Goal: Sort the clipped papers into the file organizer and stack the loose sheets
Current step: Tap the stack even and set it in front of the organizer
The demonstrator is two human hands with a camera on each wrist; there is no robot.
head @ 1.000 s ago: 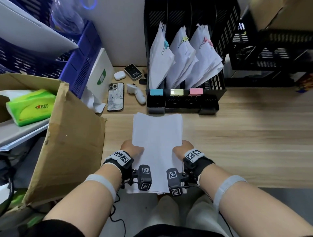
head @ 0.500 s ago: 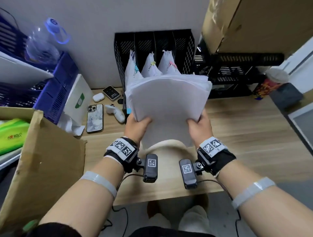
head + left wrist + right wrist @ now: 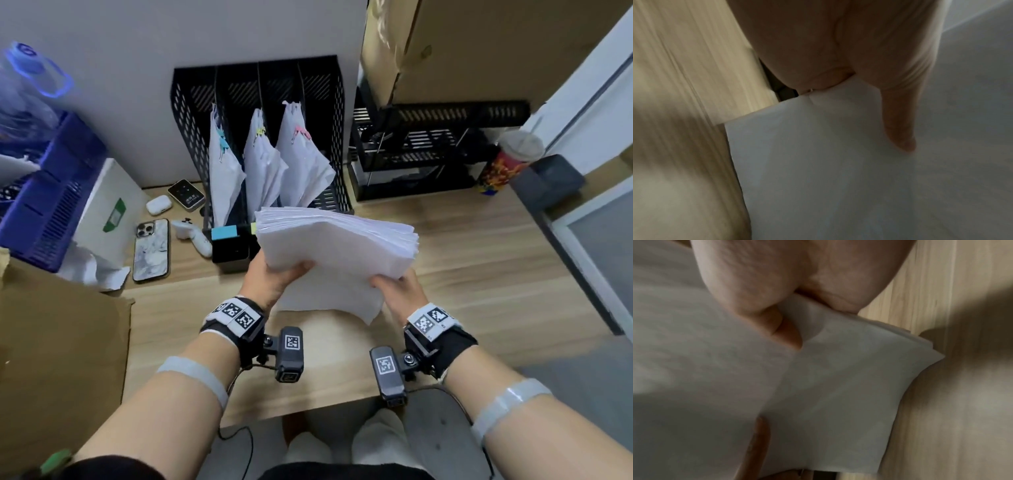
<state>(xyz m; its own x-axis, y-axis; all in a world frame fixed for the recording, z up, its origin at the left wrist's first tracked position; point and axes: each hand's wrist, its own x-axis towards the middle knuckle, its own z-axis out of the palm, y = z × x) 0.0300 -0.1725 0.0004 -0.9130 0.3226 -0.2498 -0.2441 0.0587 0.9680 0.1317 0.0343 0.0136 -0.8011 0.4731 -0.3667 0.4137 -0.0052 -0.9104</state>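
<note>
A thick stack of loose white sheets (image 3: 337,245) is lifted off the wooden desk (image 3: 479,267), tilted with its far edge up. My left hand (image 3: 277,274) grips its near left side, thumb on top (image 3: 898,120). My right hand (image 3: 397,291) grips the near right side, thumb pressing the top sheet (image 3: 785,332). Behind the stack stands the black mesh file organizer (image 3: 191,137), with three clipped paper bundles (image 3: 260,171) in separate slots, clipped blue, yellow and pink.
A phone (image 3: 152,250), earbud case (image 3: 158,205), small device (image 3: 186,193) and white controller (image 3: 193,234) lie left of the organizer. A cardboard box (image 3: 61,342) stands at the left, blue crates (image 3: 41,205) behind it. Black trays (image 3: 428,150) and a cup (image 3: 510,161) sit at the right.
The stack lay flat on the desk a second ago; both hands have lifted it, and it now tilts lower and to the right. The head view has shifted right.
</note>
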